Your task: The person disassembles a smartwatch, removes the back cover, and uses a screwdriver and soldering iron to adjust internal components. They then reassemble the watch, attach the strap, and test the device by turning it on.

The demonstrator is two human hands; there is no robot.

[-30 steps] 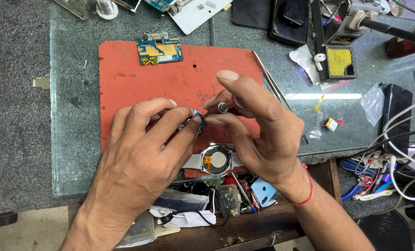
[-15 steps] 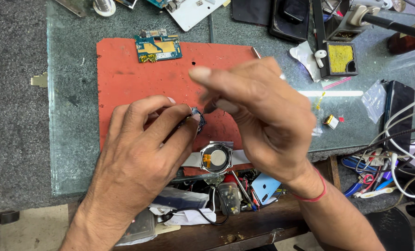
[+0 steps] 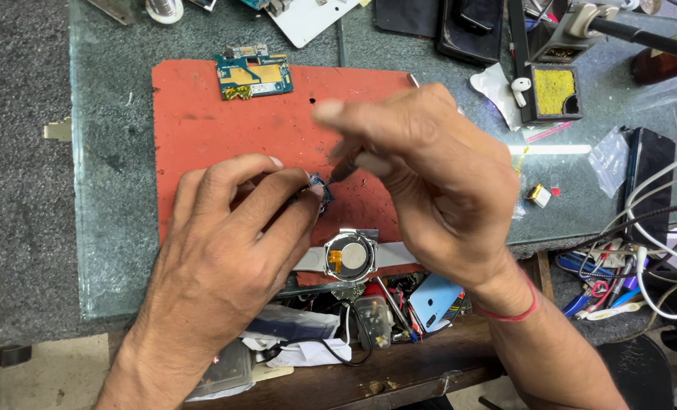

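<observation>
Over a red work mat, the left hand pinches a small round watch part in its fingertips; the right hand grips a thin dark tool at it. An opened smartwatch lies just below.

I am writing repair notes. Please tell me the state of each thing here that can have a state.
Left hand: grip shut on a small dark part, over the red mat.
Right hand: blurred, holds a thin dark tool pointing at the part.
Watch: opened, insides showing, flat on the mat edge.
Circuit board: bare, flat on the mat.
</observation>
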